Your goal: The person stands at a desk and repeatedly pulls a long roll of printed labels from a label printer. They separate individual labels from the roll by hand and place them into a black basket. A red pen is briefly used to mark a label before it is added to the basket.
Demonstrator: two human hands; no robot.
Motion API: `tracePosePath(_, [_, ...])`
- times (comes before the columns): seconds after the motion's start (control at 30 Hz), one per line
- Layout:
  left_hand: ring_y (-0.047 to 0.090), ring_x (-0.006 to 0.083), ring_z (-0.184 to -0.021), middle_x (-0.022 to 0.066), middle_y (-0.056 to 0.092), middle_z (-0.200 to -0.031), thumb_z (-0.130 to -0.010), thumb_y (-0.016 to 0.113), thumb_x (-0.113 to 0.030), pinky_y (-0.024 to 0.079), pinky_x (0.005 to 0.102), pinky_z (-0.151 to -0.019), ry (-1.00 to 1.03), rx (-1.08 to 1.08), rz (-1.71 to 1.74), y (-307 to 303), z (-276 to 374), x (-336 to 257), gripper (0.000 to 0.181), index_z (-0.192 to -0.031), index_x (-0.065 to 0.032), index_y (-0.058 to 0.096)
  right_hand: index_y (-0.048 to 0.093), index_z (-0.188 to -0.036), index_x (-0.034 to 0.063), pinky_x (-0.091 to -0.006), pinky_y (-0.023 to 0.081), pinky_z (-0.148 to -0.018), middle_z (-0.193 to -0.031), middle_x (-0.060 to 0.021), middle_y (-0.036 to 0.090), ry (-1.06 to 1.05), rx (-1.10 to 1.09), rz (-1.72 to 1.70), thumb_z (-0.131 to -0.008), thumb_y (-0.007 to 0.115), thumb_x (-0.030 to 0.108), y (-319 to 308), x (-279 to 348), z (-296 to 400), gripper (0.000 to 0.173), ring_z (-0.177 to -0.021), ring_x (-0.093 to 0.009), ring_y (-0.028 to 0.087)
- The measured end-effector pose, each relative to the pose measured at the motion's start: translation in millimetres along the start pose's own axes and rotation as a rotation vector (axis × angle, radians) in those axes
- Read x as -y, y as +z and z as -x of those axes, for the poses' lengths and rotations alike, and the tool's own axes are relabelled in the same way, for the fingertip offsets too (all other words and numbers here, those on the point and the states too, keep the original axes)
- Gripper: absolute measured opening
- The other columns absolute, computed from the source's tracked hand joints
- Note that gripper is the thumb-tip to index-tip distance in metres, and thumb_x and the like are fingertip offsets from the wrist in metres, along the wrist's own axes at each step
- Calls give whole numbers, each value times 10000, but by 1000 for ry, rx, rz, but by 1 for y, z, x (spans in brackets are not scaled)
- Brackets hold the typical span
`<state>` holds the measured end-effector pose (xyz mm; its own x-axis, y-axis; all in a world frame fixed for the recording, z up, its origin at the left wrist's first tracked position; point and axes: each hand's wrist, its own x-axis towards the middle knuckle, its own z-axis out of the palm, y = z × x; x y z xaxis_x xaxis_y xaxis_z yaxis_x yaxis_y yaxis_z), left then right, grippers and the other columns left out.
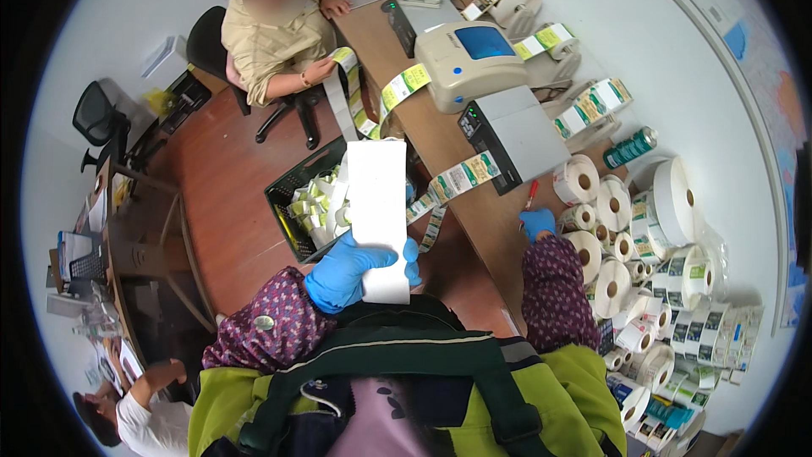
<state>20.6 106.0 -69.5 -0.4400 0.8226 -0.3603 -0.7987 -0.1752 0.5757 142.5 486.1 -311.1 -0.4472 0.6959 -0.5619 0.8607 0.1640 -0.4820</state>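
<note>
My left hand (346,270), in a blue glove, grips a long folded white paper strip (379,197) upright before me. On the right, my right hand (538,223), also gloved in blue, is at the desk's edge with a red pen (531,192) at its fingers; whether it holds the pen is unclear. A green-and-white label strip (463,176) runs from a grey label machine (520,133) towards the floor. Behind the white strip stands a dark green plastic crate (279,203) with tangled label strips. Another label strip (405,86) comes out of a beige label printer (469,63).
A seated person (273,44) holds a label strip across the desk (450,203). Many label rolls (612,203) and a green spray can (630,147) crowd the right side. Another person (146,419) sits at lower left. Office chairs (95,114) stand at the left.
</note>
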Motion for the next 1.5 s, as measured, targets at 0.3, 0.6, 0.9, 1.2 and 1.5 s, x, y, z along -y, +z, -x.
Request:
tracePosePath(0.3, [576, 352, -888, 188, 577, -998, -899, 303, -620, 463, 500, -832, -32, 150, 318, -8, -24, -18, 651, -1262, -96, 429, 579, -929, 17, -248, 459, -582, -747, -67, 589, -574, 274, -1134, -796, 580, -14, -28, 159, 256, 137, -629, -132, 560])
tracePosePath(0.6, [524, 283, -1108, 155, 494, -1263, -915, 372, -553, 419, 429, -980, 64, 145, 215, -18, -5, -26, 623, -1349, -107, 368, 586, -924, 29, -326, 512, -767, -899, -132, 623, -1284, -118, -534, -700, 667, -56, 22, 230, 324, 252, -842, -238, 636])
tracePosePath(0.9, [505, 271, -1143, 147, 472, -1295, -936, 339, -529, 413, 407, -992, 137, 286, 275, -26, 13, -29, 609, -1378, -111, 330, 593, -958, 65, -306, 521, -712, -901, -102, 596, -1370, -280, -537, -669, 718, -11, 46, 238, 331, 323, -812, -248, 619])
tracePosePath(1.2, [529, 259, -1116, 143, 476, -1293, -946, 335, -507, 438, 381, -969, 181, 238, 165, -23, 19, -32, 592, -1372, -96, 335, 600, -942, 84, -303, 516, -653, -882, -87, 598, -1418, -308, -501, -677, 723, -3, 49, 236, 326, 305, -799, -240, 615])
tracePosePath(1.5, [497, 252, -1150, 148, 469, -1295, -951, 328, -499, 414, 377, -992, 194, 142, 162, -26, 14, -24, 595, -1389, -96, 313, 600, -932, 91, -320, 517, -668, -882, -90, 596, -1505, -272, -374, -679, 719, 22, 44, 234, 318, 288, -823, -258, 610])
